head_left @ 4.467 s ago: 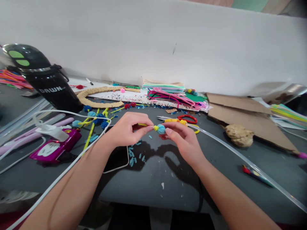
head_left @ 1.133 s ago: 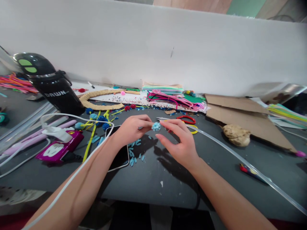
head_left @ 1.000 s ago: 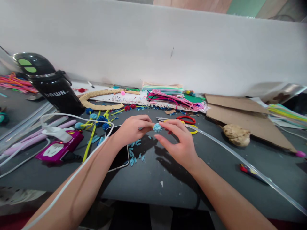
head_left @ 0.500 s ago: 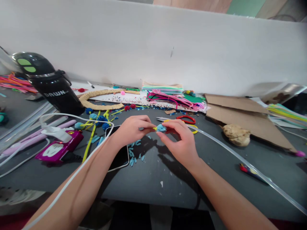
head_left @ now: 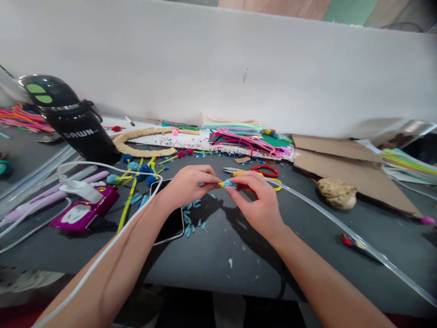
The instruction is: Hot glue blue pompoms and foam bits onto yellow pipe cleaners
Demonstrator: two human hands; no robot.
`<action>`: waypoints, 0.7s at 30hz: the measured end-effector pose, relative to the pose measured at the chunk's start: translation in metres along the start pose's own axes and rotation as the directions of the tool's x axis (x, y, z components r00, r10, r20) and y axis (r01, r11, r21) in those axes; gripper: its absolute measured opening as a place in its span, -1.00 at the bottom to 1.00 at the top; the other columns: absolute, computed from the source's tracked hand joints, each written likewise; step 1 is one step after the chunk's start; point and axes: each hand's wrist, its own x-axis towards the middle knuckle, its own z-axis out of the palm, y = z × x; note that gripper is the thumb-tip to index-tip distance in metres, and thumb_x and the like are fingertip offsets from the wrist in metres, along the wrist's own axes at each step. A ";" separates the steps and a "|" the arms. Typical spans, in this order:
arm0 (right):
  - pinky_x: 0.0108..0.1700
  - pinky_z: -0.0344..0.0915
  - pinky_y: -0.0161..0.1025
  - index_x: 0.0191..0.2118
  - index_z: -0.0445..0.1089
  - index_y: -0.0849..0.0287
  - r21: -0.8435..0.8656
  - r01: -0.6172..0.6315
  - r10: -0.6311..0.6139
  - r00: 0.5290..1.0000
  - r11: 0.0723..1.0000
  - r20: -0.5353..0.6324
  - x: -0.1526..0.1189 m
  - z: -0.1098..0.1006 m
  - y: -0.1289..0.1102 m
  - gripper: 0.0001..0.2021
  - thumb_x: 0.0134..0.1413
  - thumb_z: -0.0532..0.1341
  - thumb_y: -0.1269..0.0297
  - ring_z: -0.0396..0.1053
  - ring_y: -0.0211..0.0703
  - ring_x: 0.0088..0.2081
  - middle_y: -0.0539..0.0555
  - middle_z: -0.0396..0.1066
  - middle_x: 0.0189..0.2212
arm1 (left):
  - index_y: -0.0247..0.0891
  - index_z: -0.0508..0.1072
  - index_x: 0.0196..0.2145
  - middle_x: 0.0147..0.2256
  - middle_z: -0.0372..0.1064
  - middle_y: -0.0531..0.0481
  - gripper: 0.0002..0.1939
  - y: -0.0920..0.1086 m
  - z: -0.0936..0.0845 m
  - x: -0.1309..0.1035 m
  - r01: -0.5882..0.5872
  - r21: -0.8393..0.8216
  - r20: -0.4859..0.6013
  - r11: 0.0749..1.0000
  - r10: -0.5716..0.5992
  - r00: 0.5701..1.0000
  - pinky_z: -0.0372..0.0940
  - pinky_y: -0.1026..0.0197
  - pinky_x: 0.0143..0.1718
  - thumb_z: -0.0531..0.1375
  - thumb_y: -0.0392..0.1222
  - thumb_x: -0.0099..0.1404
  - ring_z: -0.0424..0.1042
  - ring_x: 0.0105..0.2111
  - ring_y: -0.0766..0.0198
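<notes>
Between my hands, above the table, is a small light-blue flower (head_left: pixel 230 183) on a short yellow stem. My left hand (head_left: pixel 189 184) pinches the yellow stem end. The thumb and fingers of my right hand (head_left: pixel 257 202) close around the blue end and partly hide it. Small light-blue cut strips (head_left: pixel 191 218) lie scattered under and beside my left hand. A phone (head_left: pixel 172 223) with a dark screen lies partly beneath that hand and wrist. Just beyond my right hand are scissors (head_left: pixel 269 171) with red handles; yellow handles (head_left: pixel 275 184) show next to them.
Left: a black bottle (head_left: pixel 85 132), a magenta power adapter (head_left: pixel 87 209), a white cable (head_left: pixel 112 239), blue flowers on yellow stems (head_left: pixel 132 166). Behind: pink pipe cleaners (head_left: pixel 239 139) and a wrapped ring (head_left: pixel 143 152). Right: cardboard (head_left: pixel 341 159), a tan lump (head_left: pixel 336 192), a clear tube (head_left: pixel 331 221).
My right fingers have shifted slightly on the blue flower, which now looks narrower, with more yellow stem showing beside it. My left hand stays almost in place.
</notes>
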 end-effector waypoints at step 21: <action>0.02 0.37 -0.09 -0.08 0.49 0.04 -0.065 0.093 -0.086 0.991 0.994 0.099 0.002 -0.006 0.007 -0.80 0.16 0.28 0.33 0.42 -0.09 -0.06 0.08 0.47 -0.14 | -0.25 0.62 -0.25 -0.31 0.50 -0.05 -0.81 0.000 -0.004 0.001 0.007 -0.033 0.048 0.999 -0.005 0.999 0.30 0.34 -0.31 0.19 -0.19 0.33 0.46 -0.35 0.33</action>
